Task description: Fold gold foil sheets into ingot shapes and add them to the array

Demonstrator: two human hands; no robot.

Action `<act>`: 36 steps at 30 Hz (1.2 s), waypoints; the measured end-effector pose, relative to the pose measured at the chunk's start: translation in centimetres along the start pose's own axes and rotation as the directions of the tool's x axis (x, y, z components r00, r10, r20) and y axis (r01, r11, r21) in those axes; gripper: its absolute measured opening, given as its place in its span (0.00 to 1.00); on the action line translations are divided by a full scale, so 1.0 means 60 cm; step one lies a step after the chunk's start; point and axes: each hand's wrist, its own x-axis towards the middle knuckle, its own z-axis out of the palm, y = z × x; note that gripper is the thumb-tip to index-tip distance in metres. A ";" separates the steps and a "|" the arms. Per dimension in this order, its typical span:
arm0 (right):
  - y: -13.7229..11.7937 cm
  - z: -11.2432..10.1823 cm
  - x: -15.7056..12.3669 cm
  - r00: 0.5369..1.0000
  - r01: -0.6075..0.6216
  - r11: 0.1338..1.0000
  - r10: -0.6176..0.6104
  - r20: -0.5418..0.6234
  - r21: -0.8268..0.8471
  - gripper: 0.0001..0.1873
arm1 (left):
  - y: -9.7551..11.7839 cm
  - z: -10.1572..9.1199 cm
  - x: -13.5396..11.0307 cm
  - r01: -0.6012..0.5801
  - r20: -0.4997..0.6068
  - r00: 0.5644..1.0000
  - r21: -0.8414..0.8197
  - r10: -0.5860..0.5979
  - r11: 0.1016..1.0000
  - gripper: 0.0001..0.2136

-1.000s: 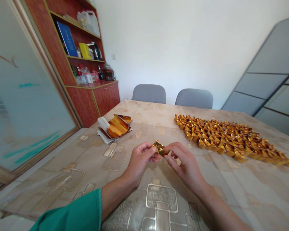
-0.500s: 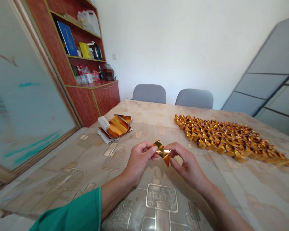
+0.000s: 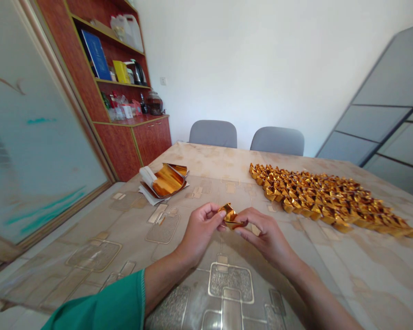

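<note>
Between my hands, above the middle of the table, is a small folded piece of gold foil paper (image 3: 230,213), shaped like an ingot. My left hand (image 3: 203,229) pinches its left end between thumb and fingers. The fingers of my right hand (image 3: 263,229) are closed on its right end, hiding part of that side. To the right, many similar folded gold paper pieces (image 3: 313,195) stand packed in rows. A loose stack of gold foil sheets (image 3: 168,179) with white backs lies curled at the left.
A patterned cloth covers the table (image 3: 179,266). Behind the far edge stand two grey chairs (image 3: 213,133) (image 3: 278,140) near a white wall. A red-brown cabinet (image 3: 124,144) with bottles and a kettle is at the left, beside a frosted glass door (image 3: 37,137).
The right end of the gold foil piece, which pointed down, is now folded up and inward. My right thumb and fingers have closed in on it; my left hand has barely moved.
</note>
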 end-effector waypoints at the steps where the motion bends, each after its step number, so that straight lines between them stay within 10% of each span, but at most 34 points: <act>1: 0.000 0.001 0.000 1.000 -0.017 1.000 0.017 -0.013 -0.001 0.01 | 0.000 0.001 0.000 0.000 0.007 1.000 -0.001 0.000 1.000 0.07; 36: -0.008 0.043 -0.001 0.891 -0.154 0.950 0.253 -0.378 0.273 0.09 | -0.010 0.009 -0.014 0.091 0.054 0.995 -0.167 -0.083 0.982 0.11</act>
